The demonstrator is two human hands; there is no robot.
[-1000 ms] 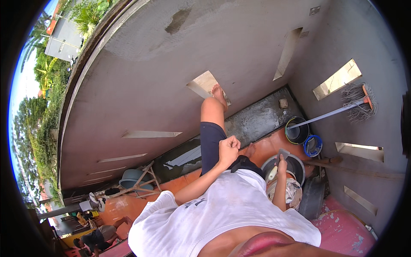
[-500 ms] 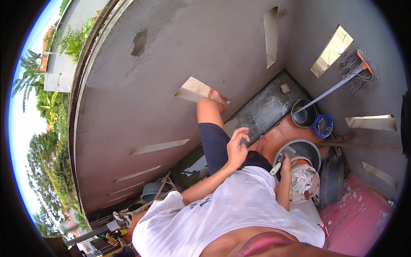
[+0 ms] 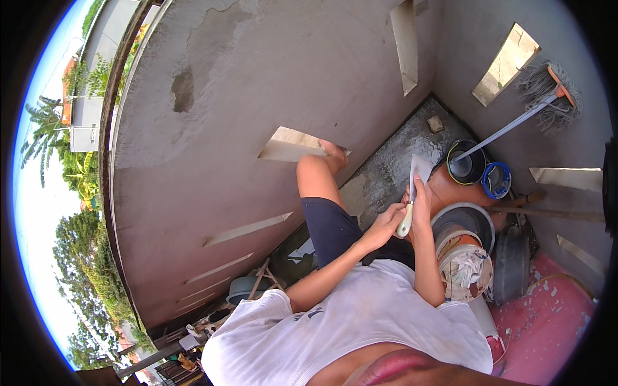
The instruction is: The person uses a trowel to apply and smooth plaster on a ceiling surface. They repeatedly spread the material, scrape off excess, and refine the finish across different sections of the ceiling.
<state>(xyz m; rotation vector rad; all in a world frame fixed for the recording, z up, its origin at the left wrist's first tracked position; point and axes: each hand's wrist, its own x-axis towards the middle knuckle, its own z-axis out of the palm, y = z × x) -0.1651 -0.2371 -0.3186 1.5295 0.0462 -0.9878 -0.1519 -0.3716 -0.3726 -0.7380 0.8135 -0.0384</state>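
Observation:
A putty knife [image 3: 405, 222] with a wide metal blade and a pale handle is held up in front of my body, blade pointing away from me. My right hand [image 3: 421, 207] grips it around the blade's lower part, thumb on the metal. From the left, my left hand [image 3: 385, 226] meets it with fingers closed at the top of the handle; some fingertips are hidden. My left knee is raised, and that foot rests in a slot opening [image 3: 290, 145] of the grey wall.
To the right stand a grey basin [image 3: 468, 212], a bucket with white cloth [image 3: 467, 270], a black bucket [image 3: 467, 164] holding a mop [image 3: 508, 132], and a blue-rimmed bucket [image 3: 497, 180]. A small block [image 3: 435, 123] lies on the wet ledge. A pink surface [image 3: 547, 328] fills the lower right.
My right hand has lifted the putty knife up and left from beside the basin. My left hand, empty and raised before, has come down and right onto the handle.

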